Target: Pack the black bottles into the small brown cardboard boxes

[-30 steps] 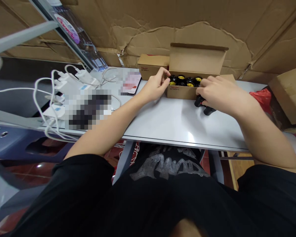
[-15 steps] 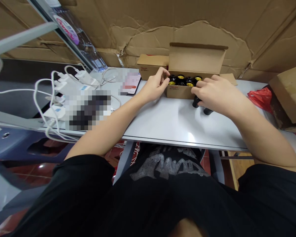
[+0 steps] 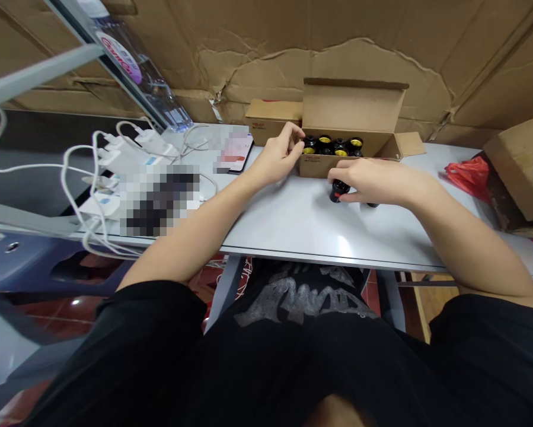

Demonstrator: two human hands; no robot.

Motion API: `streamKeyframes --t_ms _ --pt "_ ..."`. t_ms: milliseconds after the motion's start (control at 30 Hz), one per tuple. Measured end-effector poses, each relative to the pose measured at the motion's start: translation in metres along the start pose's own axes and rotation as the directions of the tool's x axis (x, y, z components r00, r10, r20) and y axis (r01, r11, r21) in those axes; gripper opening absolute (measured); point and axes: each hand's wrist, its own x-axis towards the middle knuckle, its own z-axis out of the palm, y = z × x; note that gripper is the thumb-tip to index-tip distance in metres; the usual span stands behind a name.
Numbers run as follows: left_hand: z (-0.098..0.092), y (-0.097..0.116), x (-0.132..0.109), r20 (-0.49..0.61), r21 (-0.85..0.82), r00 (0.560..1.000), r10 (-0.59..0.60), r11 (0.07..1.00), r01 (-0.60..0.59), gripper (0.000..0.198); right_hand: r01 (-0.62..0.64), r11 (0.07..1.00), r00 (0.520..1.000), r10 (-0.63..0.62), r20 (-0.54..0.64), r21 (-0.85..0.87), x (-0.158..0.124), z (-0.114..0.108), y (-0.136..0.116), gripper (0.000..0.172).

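An open cardboard box (image 3: pixel 319 165) stands at the back of the grey table (image 3: pixel 302 228), with several black sockets with brass insides (image 3: pixel 332 146) packed in it. My left hand (image 3: pixel 277 155) rests against the box's left end, fingers curled on its top corner. My right hand (image 3: pixel 370 181) lies on the table just in front of the box, closed round a black socket (image 3: pixel 338 190) lying on its side. A second black piece (image 3: pixel 373 205) peeks out under the same hand.
A closed small carton (image 3: pixel 273 118) sits left of the box. White chargers and cables (image 3: pixel 115 163) and a phone (image 3: pixel 235 151) lie at the left. A red bag (image 3: pixel 468 172) and a large carton (image 3: pixel 522 163) are at right. Cardboard lines the back wall.
My right hand has slid left and toward me along the table with the black socket, uncovering the box's right flap. My left hand has stayed on the box.
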Motion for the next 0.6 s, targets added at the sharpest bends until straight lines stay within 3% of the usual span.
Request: streamKeyframes --t_ms 133,200,333,400,600 --pt "-0.001 0.001 0.000 0.000 0.001 1.000 -0.015 1.000 0.015 0.027 0.075 0.968 0.984 -0.034 -0.172 0.240 -0.008 -0.015 0.025 0.030" --pt "-0.001 0.001 -0.001 0.004 0.002 1.000 -0.017 1.000 0.017 0.024 0.057 0.928 0.959 0.051 -0.278 0.368 -0.015 -0.022 0.044 0.040" --pt "-0.002 0.003 0.000 0.015 0.000 1.000 -0.022 1.000 0.022 0.023 0.038 0.801 0.895 0.239 -0.377 0.598 -0.025 -0.023 0.085 0.045" --pt "-0.001 0.005 0.000 0.020 -0.002 0.999 -0.038 0.999 0.038 0.023 0.047 0.751 0.866 0.298 -0.402 0.659 -0.024 -0.018 0.103 0.046" --pt "0.000 0.004 0.000 0.015 0.002 0.998 -0.054 0.999 0.054 0.026 0.041 0.692 0.873 0.325 -0.363 0.720 -0.020 -0.007 0.131 0.048"
